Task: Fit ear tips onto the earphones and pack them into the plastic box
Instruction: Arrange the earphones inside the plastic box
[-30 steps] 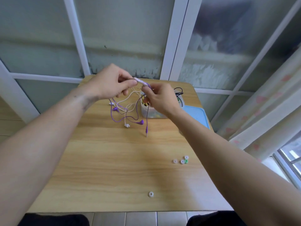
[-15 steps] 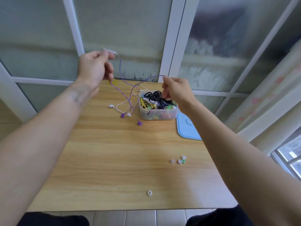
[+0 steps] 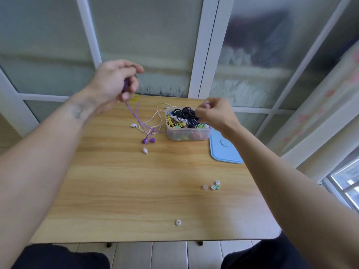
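My left hand (image 3: 116, 82) is raised above the table's far left and grips the purple earphone cord (image 3: 134, 113), which hangs down to two purple earbuds (image 3: 148, 140) lying on the wood. My right hand (image 3: 214, 115) hovers over the clear plastic box (image 3: 188, 135) and pinches another stretch of the same purple cord. The box is full of tangled black, yellow and green earphones. A white earphone (image 3: 145, 150) with a cream cord lies left of the box. Several loose ear tips (image 3: 212, 186) sit at the right, and one white tip (image 3: 178, 222) near the front edge.
The box's blue lid (image 3: 223, 150) lies flat to the right of the box, at the table's right edge. The wooden table (image 3: 116, 191) stands against a frosted window. My knees show below the front edge.
My left hand has come down and gathered more purple cord into its fist. My right hand stays above the box, still pinching the cord. The purple earbuds have shifted slightly on the table.
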Demonstrator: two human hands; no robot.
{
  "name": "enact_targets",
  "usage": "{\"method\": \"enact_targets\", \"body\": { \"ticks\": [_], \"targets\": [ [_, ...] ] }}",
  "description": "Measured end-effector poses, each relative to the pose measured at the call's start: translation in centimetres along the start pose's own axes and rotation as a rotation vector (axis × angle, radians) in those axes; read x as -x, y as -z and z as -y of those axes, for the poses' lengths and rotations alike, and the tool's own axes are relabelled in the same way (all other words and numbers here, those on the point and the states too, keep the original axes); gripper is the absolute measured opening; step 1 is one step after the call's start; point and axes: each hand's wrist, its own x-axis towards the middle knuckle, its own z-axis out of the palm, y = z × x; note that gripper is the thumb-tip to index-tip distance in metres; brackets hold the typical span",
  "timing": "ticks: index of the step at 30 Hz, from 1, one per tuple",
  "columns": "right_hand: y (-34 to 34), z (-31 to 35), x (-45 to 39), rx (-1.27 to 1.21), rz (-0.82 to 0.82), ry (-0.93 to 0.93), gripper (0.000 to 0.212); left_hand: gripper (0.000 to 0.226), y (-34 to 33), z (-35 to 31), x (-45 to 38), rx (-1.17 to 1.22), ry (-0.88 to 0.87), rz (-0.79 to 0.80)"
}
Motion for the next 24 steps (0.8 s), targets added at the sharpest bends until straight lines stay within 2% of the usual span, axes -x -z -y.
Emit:
{"method": "enact_targets", "body": {
  "ticks": [2, 4, 7, 8, 10, 12, 14, 15, 17, 18, 19, 20, 21, 24],
  "targets": [
    [-1.4, 0.2, 0.5, 0.019, 0.096, 0.029, 0.015, 0.02, -1.1, -1.2, 0.8, -0.028, -0.015, 0.188],
    [-3.0, 0.5, 1.2, -0.055, 0.215, 0.066, 0.033, 0.017, -2.1, -2.1, 1.3, -0.005, -0.027, 0.339],
    [-4.7, 1.6, 2.2, -0.09, 0.399, 0.114, 0.067, 0.025, -3.1, -3.1, 1.7, 0.001, -0.027, 0.484],
    [-5.1, 1.9, 2.4, -0.085, 0.451, 0.123, 0.07, 0.03, -3.4, -3.3, 1.9, -0.023, -0.024, 0.518],
    [-5.5, 2.2, 2.3, -0.054, 0.487, 0.135, 0.048, 0.041, -3.6, -3.5, 2.1, -0.119, -0.018, 0.573],
    [-5.6, 2.7, 2.1, -0.031, 0.469, 0.157, 0.023, 0.051, -3.6, -3.5, 2.1, -0.231, 0.01, 0.616],
    [-5.3, 3.1, 1.8, -0.066, 0.401, 0.153, 0.013, 0.057, -3.3, -3.4, 1.9, -0.309, 0.05, 0.638],
    [-5.1, 3.3, 1.6, -0.108, 0.368, 0.139, 0.015, 0.06, -3.2, -3.4, 1.9, -0.331, 0.063, 0.638],
    [-4.7, 3.5, 1.1, -0.151, 0.329, 0.098, 0.033, 0.065, -3.1, -3.5, 2.0, -0.36, 0.075, 0.627],
    [-4.5, 3.8, 1.0, -0.133, 0.33, 0.107, 0.031, 0.066, -3.1, -3.4, 2.0, -0.382, 0.079, 0.619],
    [-4.4, 3.9, 0.9, -0.109, 0.332, 0.123, 0.019, 0.066, -3.1, -3.2, 2.0, -0.42, 0.083, 0.603],
    [-4.1, 4.1, 0.8, -0.1, 0.312, 0.134, 0.016, 0.065, -3.1, -2.8, 1.8, -0.483, 0.084, 0.568],
    [-3.9, 4.2, 0.5, -0.122, 0.257, 0.118, 0.026, 0.059, -2.9, -2.4, 1.5, -0.575, 0.083, 0.526],
    [-2.0, 4.6, -0.4, -0.35, 0.035, -0.051, 0.034, 0.026, -1.7, -0.2, 0.9, -0.828, 0.119, 0.411]
  ]
}}
